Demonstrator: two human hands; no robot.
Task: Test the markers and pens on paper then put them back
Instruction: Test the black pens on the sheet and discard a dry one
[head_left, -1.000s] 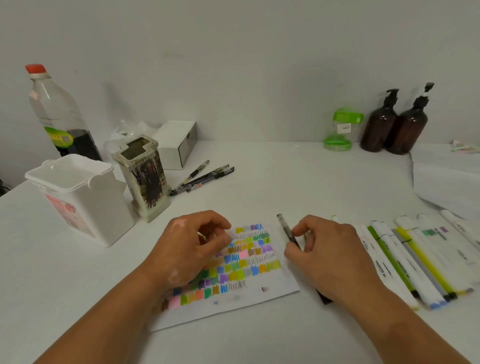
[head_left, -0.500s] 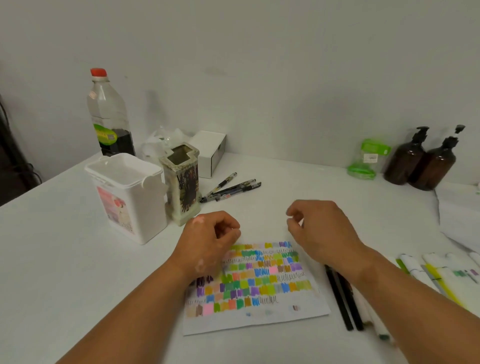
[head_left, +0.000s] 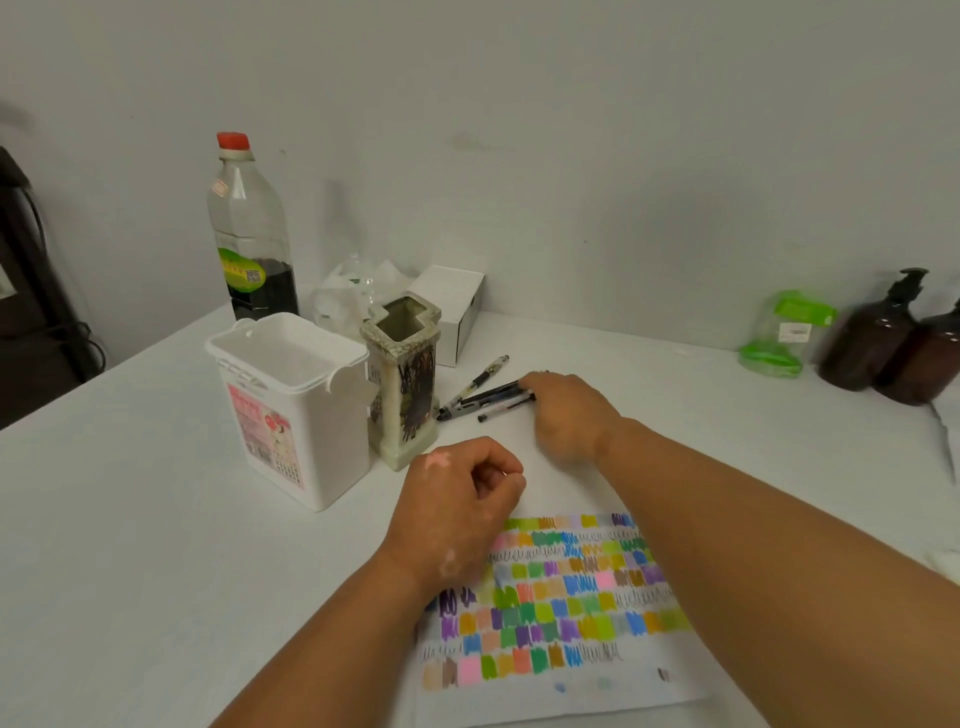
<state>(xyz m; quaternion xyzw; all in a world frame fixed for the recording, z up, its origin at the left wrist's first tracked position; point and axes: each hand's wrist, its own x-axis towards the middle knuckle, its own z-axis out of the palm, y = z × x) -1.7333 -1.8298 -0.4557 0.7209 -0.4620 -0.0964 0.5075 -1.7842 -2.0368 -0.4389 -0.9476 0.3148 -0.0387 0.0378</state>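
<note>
While the left hand (head_left: 457, 509) rests in front of the pen pot (head_left: 402, 384) with its fingers curled into a fist, nothing showing inside it, the right hand (head_left: 566, 415) lies on the pens (head_left: 480, 400) just right of that pot. Its fingers cover the pens' ends and touch them; whether they grip, I cannot tell. The paper (head_left: 561, 603), full of colour swatches, lies nearer than the pot. 1 white tub (head_left: 291, 405) stands just left of it.

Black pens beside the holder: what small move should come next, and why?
Likely curl the right hand round one of the black pens and lift it: the hand lies over their ends, and they lie loose on the table beside the pen holder.
</note>
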